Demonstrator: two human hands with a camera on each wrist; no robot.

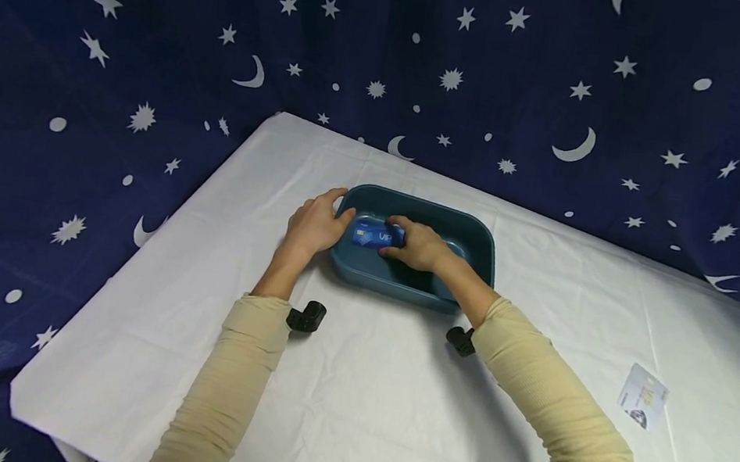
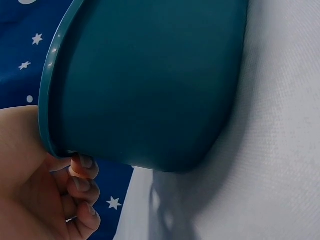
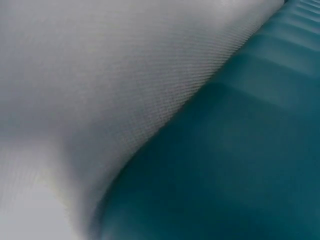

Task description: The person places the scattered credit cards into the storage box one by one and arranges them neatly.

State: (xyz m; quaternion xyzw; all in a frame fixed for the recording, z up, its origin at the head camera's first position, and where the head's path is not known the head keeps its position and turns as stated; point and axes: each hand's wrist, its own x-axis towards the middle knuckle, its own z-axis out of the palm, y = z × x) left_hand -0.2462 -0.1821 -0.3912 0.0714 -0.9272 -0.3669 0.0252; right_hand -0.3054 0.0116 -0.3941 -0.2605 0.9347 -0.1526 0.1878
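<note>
A teal plastic box (image 1: 397, 288) with rounded corners stands on the white-covered table. At its left end my left hand (image 1: 315, 225) grips the rim, thumb toward the inside. The left wrist view shows that hand (image 2: 35, 185) with its fingers curled under the lip of the box (image 2: 150, 85). My right hand (image 1: 421, 246) reaches inside the box and holds a blue card (image 1: 368, 234) marked VIP, thumb and fingers at its right end. Only the outer box wall (image 3: 225, 165) and cloth appear in the right wrist view; the right hand is out of that frame.
A silvery card (image 1: 643, 397) lies on the white cloth (image 1: 381, 406) at the right. Black wrist cameras (image 1: 306, 317) stick out from both sleeves. Behind and left of the table hangs a dark blue curtain (image 1: 340, 37) with stars and moons.
</note>
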